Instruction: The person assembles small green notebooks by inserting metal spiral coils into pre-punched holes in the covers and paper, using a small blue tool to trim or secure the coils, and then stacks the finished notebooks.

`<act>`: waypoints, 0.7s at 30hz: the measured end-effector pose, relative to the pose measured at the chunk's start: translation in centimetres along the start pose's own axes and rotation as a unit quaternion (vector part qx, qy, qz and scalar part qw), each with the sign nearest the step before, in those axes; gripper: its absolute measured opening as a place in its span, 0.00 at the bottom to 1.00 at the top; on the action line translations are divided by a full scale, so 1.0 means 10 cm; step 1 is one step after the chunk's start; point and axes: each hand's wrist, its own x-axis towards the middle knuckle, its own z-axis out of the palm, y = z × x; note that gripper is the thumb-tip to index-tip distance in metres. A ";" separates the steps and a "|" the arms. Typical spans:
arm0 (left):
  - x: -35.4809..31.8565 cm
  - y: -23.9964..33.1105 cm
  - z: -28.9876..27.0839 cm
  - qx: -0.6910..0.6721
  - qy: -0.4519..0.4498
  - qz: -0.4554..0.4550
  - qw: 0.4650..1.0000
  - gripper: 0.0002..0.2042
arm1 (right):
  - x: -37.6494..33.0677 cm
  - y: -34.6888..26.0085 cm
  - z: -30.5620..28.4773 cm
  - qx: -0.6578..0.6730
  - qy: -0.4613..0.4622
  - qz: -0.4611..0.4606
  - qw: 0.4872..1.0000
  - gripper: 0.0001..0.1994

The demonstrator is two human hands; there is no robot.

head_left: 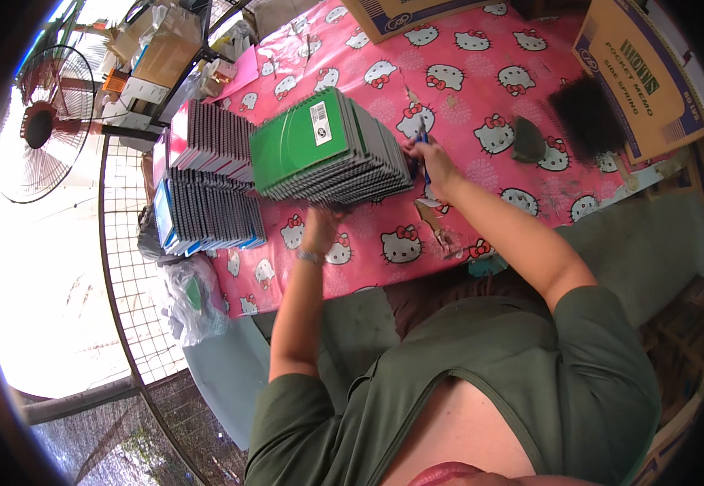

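Observation:
A thick stack of spiral notebooks with a green cover on top (327, 150) stands on the pink cartoon-cat tablecloth (465, 89). My left hand (322, 220) presses against the near side of this stack, fingers partly hidden under its edge. My right hand (426, 159) is at the stack's right side and holds a blue pen-like thing (423, 136) against it. Left of the green stack stand more notebook stacks with red and blue covers (206, 178).
A cardboard box (643, 73) lies at the right, another box (404, 14) at the top. A black brush (587, 117) and a dark green wedge (527, 139) lie on the cloth. A standing fan (40, 121) and a wire grid panel (129, 267) are at the left.

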 end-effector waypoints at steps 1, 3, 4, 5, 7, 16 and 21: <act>-0.14 -0.12 0.22 -0.035 0.012 -0.001 0.999 0.32 | 0.13 -0.07 -0.07 0.021 -0.035 0.024 0.999 0.16; -0.43 0.05 0.97 -0.222 0.045 -0.102 0.969 0.33 | 0.36 -0.21 -0.28 0.021 -0.057 0.078 0.995 0.19; -0.60 0.18 1.20 -0.262 0.083 -0.104 0.956 0.30 | 0.42 -0.28 -0.21 0.007 -0.065 0.113 0.991 0.20; -0.72 0.27 1.38 -0.302 0.118 -0.102 0.940 0.27 | 0.47 -0.38 -0.13 -0.008 -0.073 0.145 0.987 0.21; -0.81 0.29 1.63 -0.351 0.164 -0.079 0.919 0.24 | 0.51 -0.58 -0.07 -0.075 -0.076 0.139 0.984 0.24; -0.85 0.27 2.08 -0.298 0.216 -0.031 0.929 0.30 | -0.70 -1.68 0.47 -0.577 -0.156 -0.448 0.665 0.21; -1.00 1.26 1.97 -0.005 0.307 0.160 0.938 0.21 | -1.11 -2.05 0.67 -0.683 -0.190 -0.507 0.490 0.19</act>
